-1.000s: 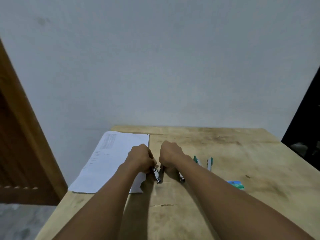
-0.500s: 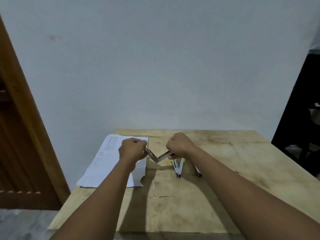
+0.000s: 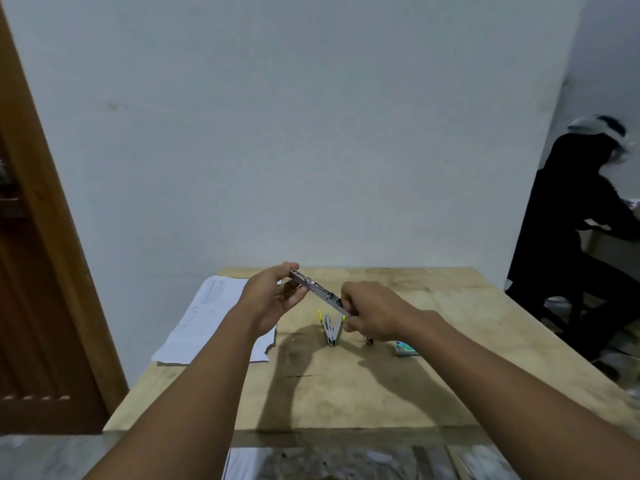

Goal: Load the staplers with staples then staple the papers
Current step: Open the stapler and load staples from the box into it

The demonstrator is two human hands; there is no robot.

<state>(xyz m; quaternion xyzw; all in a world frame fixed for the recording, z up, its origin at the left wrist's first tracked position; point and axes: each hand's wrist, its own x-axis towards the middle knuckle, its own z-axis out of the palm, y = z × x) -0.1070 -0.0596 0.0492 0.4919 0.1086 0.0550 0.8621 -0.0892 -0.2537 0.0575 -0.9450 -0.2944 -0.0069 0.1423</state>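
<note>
I hold a metal stapler (image 3: 318, 292) spread out nearly straight in the air above the wooden table (image 3: 450, 341). My left hand (image 3: 273, 299) grips its far upper end, and my right hand (image 3: 372, 315) pinches its lower near end. A second stapler (image 3: 331, 328) with yellow ends lies opened in a V on the table under my hands. A third stapler (image 3: 369, 339) peeks out below my right hand, mostly hidden. A small green staple box (image 3: 406, 348) lies to the right. White papers (image 3: 207, 317) lie at the table's left edge.
A pale wall stands behind the table. A wooden door frame (image 3: 52, 237) rises at the left. A person in dark clothes (image 3: 581, 237) sits at the far right beside the table. Grey floor shows below the near table edge.
The stapler has been lifted higher off the table and unfolded from a V into a nearly straight line. My left hand turned palm up. The head view shifted, so the seated person now shows.
</note>
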